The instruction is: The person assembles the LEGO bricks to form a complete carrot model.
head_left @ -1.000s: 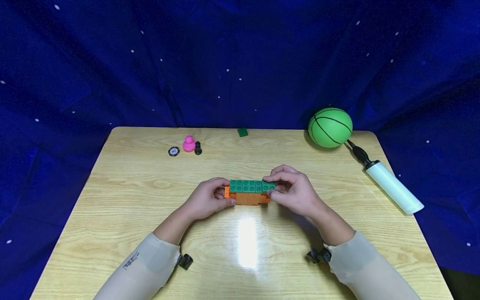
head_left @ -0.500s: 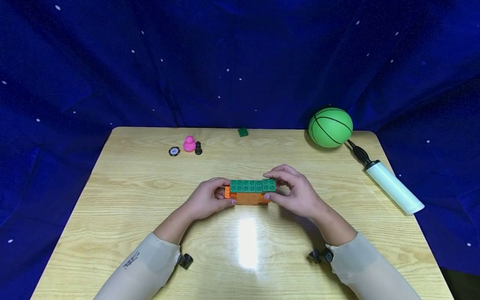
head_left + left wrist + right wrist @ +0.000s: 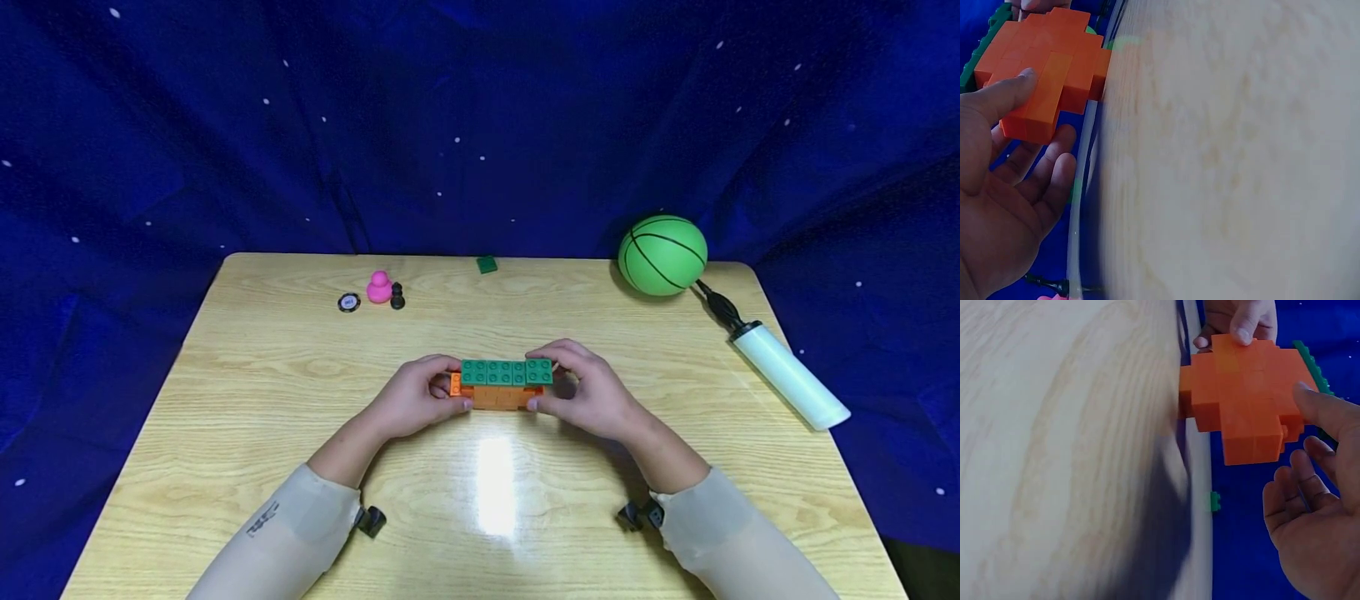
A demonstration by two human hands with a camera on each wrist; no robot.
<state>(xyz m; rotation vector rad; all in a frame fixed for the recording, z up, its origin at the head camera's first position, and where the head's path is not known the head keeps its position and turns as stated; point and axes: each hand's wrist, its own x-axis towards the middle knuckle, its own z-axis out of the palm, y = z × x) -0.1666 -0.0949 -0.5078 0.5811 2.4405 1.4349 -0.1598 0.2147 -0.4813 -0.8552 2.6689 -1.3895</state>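
Note:
A build of orange toy bricks (image 3: 497,398) with a row of green studded bricks (image 3: 495,372) along its top is held up between both hands, mid-table in the head view. My left hand (image 3: 408,398) grips its left end, thumb on the near orange face and fingers behind. At the right end, my right hand (image 3: 596,387) pinches it, its thumb low on the orange face and its fingers behind the green row. In the left wrist view the orange bricks (image 3: 1047,62) form a stepped, tapering shape. The right wrist view shows the right thumb against the orange face (image 3: 1260,394).
Along the table's (image 3: 262,333) back lie a poker chip (image 3: 348,302), a pink rubber duck (image 3: 379,288), a black chess pawn (image 3: 397,297) and a small green brick (image 3: 487,264). A green ball (image 3: 663,255) and a hand pump (image 3: 787,375) are at the right.
My right thumb has slid down from the green brick to the orange face, and its fingers have come off the green top. The left hand and the brick build have hardly moved.

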